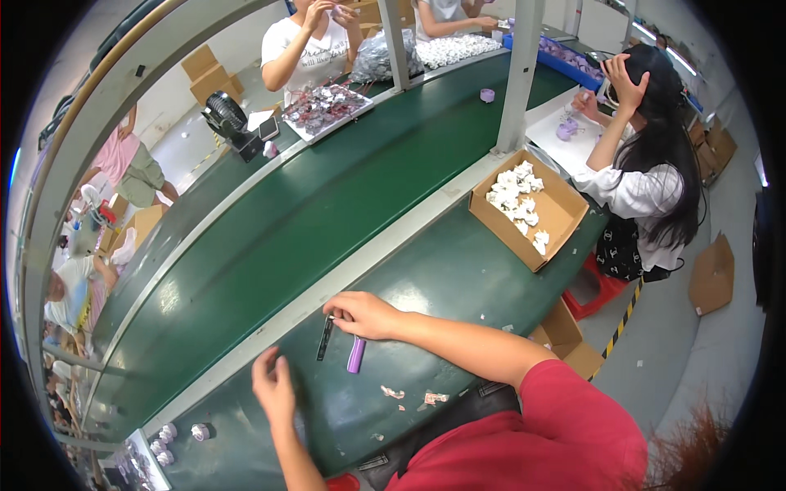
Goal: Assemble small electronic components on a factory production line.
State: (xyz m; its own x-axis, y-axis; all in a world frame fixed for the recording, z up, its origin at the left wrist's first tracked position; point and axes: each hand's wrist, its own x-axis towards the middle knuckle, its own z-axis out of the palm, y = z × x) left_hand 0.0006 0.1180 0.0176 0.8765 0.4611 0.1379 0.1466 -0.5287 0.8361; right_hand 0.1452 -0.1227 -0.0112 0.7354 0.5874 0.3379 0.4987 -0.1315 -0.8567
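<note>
My left hand (273, 386) is raised over the green bench, thumb apart from the fingers, holding nothing. To its right, my right hand (365, 316) has its fingers curled down at the top end of a slim black tool (324, 340). The tool's exact kind is unclear, and my fingers hide its upper tip. Just below the palm is a small purple rod-shaped piece (356, 357) with a thin pale part at its top. Scraps of pale, crumpled material (435, 398) are strewn nearer my body.
A cardboard box (536, 243) of white pieces sits at the bench's right. Beyond a metal rail runs a green conveyor belt (327, 172) carrying one small purple item (487, 96). Purple-white round pieces (200, 431) lie lower left. A co-worker (647, 164) sits at right; others are across the belt.
</note>
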